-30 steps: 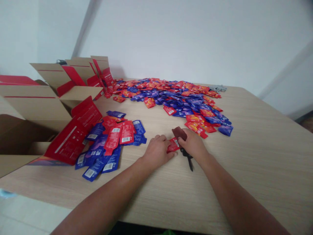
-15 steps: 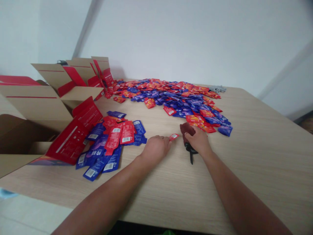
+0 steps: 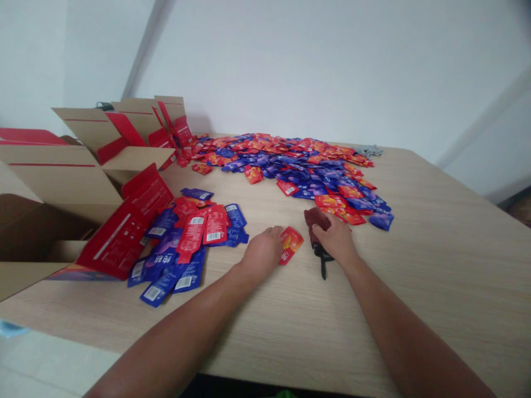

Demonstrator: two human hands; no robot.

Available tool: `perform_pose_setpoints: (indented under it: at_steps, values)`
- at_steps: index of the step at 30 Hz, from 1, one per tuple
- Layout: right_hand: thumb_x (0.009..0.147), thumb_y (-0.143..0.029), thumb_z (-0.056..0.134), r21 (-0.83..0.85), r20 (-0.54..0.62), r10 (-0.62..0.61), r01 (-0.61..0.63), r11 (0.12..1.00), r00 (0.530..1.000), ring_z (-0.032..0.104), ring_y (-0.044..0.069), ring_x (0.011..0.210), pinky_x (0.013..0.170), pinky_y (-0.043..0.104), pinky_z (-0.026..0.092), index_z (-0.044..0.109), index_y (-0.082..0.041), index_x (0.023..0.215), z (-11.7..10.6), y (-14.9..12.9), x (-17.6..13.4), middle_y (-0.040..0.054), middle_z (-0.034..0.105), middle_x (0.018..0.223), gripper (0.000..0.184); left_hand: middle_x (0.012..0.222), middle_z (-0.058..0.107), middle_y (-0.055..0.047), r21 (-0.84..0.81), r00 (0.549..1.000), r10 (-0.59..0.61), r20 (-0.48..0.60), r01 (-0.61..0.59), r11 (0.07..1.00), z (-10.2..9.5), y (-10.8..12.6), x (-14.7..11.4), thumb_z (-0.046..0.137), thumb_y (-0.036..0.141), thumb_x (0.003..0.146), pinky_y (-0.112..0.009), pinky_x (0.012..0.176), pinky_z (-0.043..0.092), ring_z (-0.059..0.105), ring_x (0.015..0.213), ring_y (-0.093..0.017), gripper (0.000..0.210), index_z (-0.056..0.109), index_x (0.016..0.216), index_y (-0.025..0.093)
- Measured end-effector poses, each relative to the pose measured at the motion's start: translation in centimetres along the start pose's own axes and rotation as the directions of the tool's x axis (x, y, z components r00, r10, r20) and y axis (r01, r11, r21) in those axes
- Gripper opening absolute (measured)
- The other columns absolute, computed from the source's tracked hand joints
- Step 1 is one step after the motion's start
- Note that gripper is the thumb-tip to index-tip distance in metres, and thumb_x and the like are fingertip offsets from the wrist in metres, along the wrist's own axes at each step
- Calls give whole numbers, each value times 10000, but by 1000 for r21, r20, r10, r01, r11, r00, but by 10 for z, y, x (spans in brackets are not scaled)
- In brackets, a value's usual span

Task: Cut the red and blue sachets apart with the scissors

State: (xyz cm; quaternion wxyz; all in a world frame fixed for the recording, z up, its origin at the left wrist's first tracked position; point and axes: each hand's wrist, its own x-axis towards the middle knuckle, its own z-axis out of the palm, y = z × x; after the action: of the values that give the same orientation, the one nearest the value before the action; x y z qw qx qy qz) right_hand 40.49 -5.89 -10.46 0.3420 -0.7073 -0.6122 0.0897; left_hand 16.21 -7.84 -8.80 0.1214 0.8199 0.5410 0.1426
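Note:
My left hand (image 3: pixel 263 253) is closed at the left edge of a red-orange sachet (image 3: pixel 291 245), which shows its fruit-printed face just above the table. To the right, my right hand (image 3: pixel 337 239) grips a dark brown object with a black lower end (image 3: pixel 314 224); a thin black piece sticks out toward me. The exact kind of that object cannot be made out. A gap separates it from the sachet. Left of my left hand lies a loose pile of red and blue sachets (image 3: pixel 192 235), several with barcodes facing up.
Open cardboard boxes with red flaps (image 3: pixel 124 237) line the table's left side. A long heap of red and blue sachets (image 3: pixel 290 160) spreads along the back, near the wall. A grey cloth (image 3: pixel 370 150) lies at its far right end. The wooden table (image 3: pixel 440 237) extends right.
The sachet at my left hand has turned from its barcode side to its fruit-printed side and shows much more of itself. My right hand keeps its hold on the brown object.

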Motion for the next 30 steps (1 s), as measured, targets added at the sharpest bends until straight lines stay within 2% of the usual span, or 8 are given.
perform_pose_setpoints:
  at_steps: [4,9,13,16,19,22,30]
  values:
    - [850,-381,663,65,-24,-20,22,998,1000,688,267,890,795,373,496,734,-215,1111,0,-3,-2,70,772,990,318,1136,694,-92,45,1000,16,10,-17,999,-9,4,-5,422,340,1101,-319,852,543,718,966,-216,289,675,1176,222]
    - [871,-395,655,168,-24,-114,116,979,993,673,261,884,805,371,513,708,-210,1112,-2,-21,-14,74,761,1010,308,1134,668,-97,61,998,63,19,-64,996,-17,8,-12,586,554,1005,-342,860,549,699,1000,-250,385,699,1173,226]
    - [898,-319,640,251,104,-276,244,937,955,680,244,956,855,345,516,693,-218,1188,-3,-43,-31,71,755,1084,311,1132,666,-94,69,998,63,21,-64,996,-17,8,-11,631,508,964,-338,817,551,700,974,-246,332,706,1113,220]
    - [894,-275,642,212,217,-363,320,923,906,674,240,981,872,341,499,693,-229,1178,1,-51,-37,62,742,1089,292,1111,664,-84,83,998,62,29,-64,994,-16,7,-10,632,439,953,-326,770,546,697,937,-227,245,712,1034,221]
    - [899,-276,651,153,245,-348,318,936,905,665,235,982,853,331,481,691,-227,1171,6,-49,-37,60,735,1087,280,1094,661,-79,92,997,67,33,-70,993,-15,6,-10,632,444,956,-324,768,547,693,932,-222,240,722,986,223]
    - [901,-289,663,101,247,-314,298,949,916,661,231,967,835,324,469,695,-224,1170,10,-44,-34,60,728,1073,279,1103,661,-75,82,997,78,30,-80,993,-15,6,-10,643,484,957,-320,789,546,695,970,-229,274,733,1024,234]
    - [927,-303,657,-71,168,-180,194,978,969,665,231,910,764,318,438,692,-218,1071,6,-34,-21,68,733,1026,171,1100,642,-74,72,995,80,59,-84,994,-15,3,-10,608,567,985,-326,795,543,693,939,-226,362,746,1053,240]
